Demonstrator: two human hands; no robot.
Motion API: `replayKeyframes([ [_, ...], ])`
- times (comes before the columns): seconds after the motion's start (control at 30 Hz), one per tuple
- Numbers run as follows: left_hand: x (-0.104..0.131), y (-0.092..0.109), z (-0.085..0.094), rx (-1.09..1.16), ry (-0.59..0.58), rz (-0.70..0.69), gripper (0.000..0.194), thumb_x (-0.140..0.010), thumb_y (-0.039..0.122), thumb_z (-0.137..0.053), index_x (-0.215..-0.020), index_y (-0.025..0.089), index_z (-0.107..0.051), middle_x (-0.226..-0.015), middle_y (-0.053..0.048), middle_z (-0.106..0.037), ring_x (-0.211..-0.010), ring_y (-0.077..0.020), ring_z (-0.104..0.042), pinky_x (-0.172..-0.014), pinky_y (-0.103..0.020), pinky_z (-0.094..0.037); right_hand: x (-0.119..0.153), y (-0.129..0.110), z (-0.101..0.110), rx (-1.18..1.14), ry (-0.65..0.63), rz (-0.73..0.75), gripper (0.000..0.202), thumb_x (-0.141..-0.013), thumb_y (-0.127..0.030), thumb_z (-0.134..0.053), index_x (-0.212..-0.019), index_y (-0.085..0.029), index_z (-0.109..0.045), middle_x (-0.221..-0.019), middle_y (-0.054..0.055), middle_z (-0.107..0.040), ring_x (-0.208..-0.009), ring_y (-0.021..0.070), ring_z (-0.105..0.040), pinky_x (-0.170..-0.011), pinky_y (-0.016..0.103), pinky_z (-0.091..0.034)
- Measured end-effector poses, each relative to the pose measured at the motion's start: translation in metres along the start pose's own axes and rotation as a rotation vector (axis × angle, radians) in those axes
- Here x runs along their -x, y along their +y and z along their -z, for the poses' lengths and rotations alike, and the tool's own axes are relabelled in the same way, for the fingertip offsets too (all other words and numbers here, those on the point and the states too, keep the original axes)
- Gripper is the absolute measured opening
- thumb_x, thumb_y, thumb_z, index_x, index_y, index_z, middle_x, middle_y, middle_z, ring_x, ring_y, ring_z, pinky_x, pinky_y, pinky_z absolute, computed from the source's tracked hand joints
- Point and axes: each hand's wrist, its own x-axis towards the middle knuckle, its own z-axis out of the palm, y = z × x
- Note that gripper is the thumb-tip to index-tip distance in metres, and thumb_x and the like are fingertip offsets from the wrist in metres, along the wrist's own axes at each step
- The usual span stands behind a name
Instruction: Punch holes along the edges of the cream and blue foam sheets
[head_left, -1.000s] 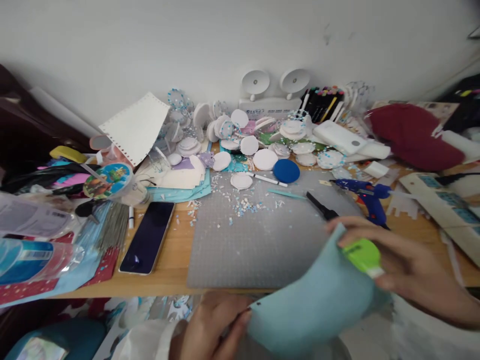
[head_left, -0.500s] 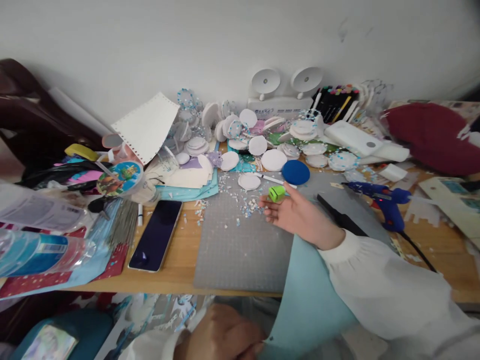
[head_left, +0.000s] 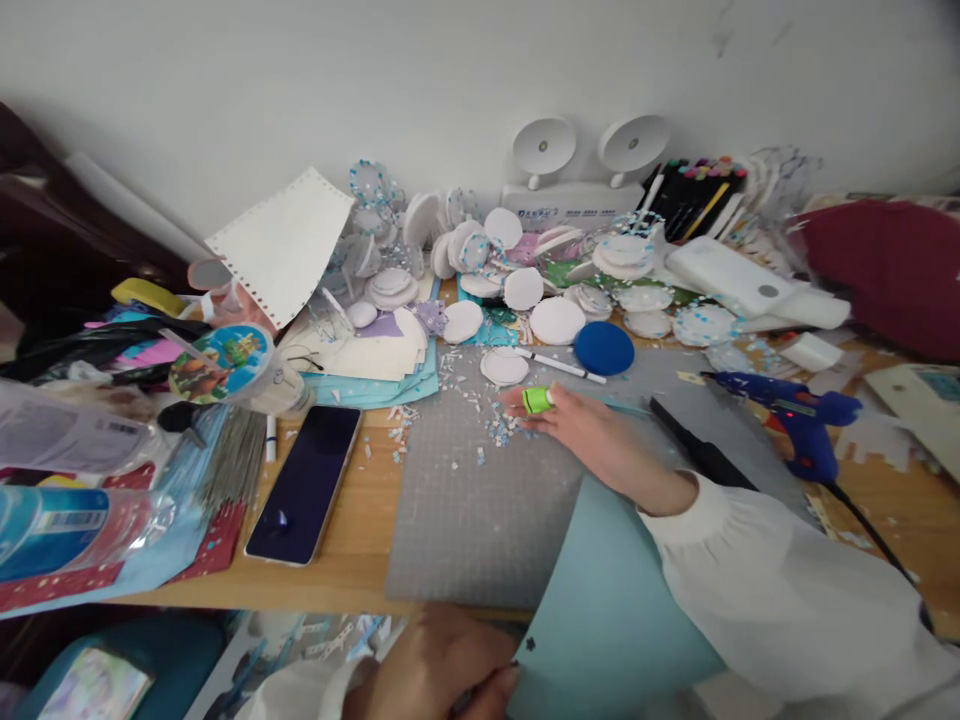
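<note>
My right hand [head_left: 581, 425] is over the grey cutting mat [head_left: 465, 530], palm turned down. Its fingers hold a small bright green paper punch [head_left: 537, 400] above a scatter of tiny blue and white paper bits [head_left: 504, 428]. At the bottom, my left hand [head_left: 450, 660] pinches the left edge of a light blue sheet of paper [head_left: 622, 600]. A little dark flower-shaped hole shows in that sheet near my fingers. The sheet slopes from the mat down over the table edge, and its right side passes under my right sleeve.
A phone [head_left: 307, 485] lies left of the mat. White discs [head_left: 557, 320], a blue disc [head_left: 604, 347] and a white pen [head_left: 561, 366] are behind it. To the right are a black-handled tool [head_left: 697, 445] and a blue glue gun [head_left: 787, 410]. A bottle [head_left: 75, 525] lies far left.
My right hand has turned from palm up to palm down with the green punch, moving slightly left. The blue sheet and its flower hole have shifted up a little. The view has moved slightly.
</note>
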Motion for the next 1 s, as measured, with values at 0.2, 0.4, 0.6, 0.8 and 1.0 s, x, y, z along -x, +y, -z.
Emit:
replayKeyframes([
  [0.2,0.000,-0.004,-0.002,-0.016,-0.020,0.031,0.025,-0.095,0.025,-0.039,-0.085,0.016,-0.061,-0.066,-0.004,-0.066,-0.060,-0.0129,-0.062,-0.057,-0.022,-0.043,0.004,0.004,-0.004,0.100,-0.006,0.091,0.036,-0.090,-0.051,-0.048,-0.114,-0.029,-0.064,-0.123,0.003,-0.062,-0.117,0.0255,-0.054,-0.097,0.042,-0.044],
  [0.4,-0.005,-0.002,0.002,0.011,-0.087,0.003,0.028,-0.096,0.024,-0.037,-0.079,0.016,-0.058,-0.061,-0.003,-0.063,-0.056,-0.0126,-0.059,-0.054,-0.022,-0.039,0.004,0.004,-0.002,-0.018,0.009,0.060,0.034,-0.090,-0.053,-0.047,-0.110,-0.030,-0.063,-0.107,0.004,-0.069,-0.111,0.0233,-0.059,-0.095,0.042,-0.046],
  [0.6,-0.007,0.002,0.009,0.008,-0.039,-0.106,0.027,-0.097,0.024,-0.036,-0.086,0.017,-0.059,-0.061,-0.003,-0.061,-0.056,-0.0120,-0.058,-0.054,-0.022,-0.038,0.010,-0.010,0.007,-0.093,0.067,0.100,0.025,-0.084,-0.047,-0.058,-0.092,-0.025,-0.064,-0.091,0.004,-0.069,-0.093,0.0220,-0.065,-0.085,0.039,-0.051],
  [0.8,0.000,0.004,0.017,-0.084,0.011,-0.151,0.028,-0.097,0.026,-0.036,-0.090,0.018,-0.062,-0.054,-0.002,-0.057,-0.051,-0.0125,-0.055,-0.050,-0.023,-0.037,0.045,-0.032,0.026,0.237,0.144,0.089,0.032,-0.088,-0.050,-0.053,-0.102,-0.024,-0.066,-0.115,0.006,-0.066,-0.110,0.0249,-0.059,-0.098,0.039,-0.043],
  [1.0,0.008,0.004,0.013,-0.068,0.101,-0.034,0.032,-0.096,0.023,-0.036,-0.079,0.018,-0.063,-0.054,-0.004,-0.060,-0.051,-0.0130,-0.057,-0.048,-0.023,-0.042,0.097,-0.055,0.033,0.675,0.237,-0.183,0.046,-0.083,-0.064,-0.046,-0.099,-0.027,-0.068,-0.107,0.007,-0.071,-0.099,0.0290,-0.064,-0.085,0.037,-0.052],
])
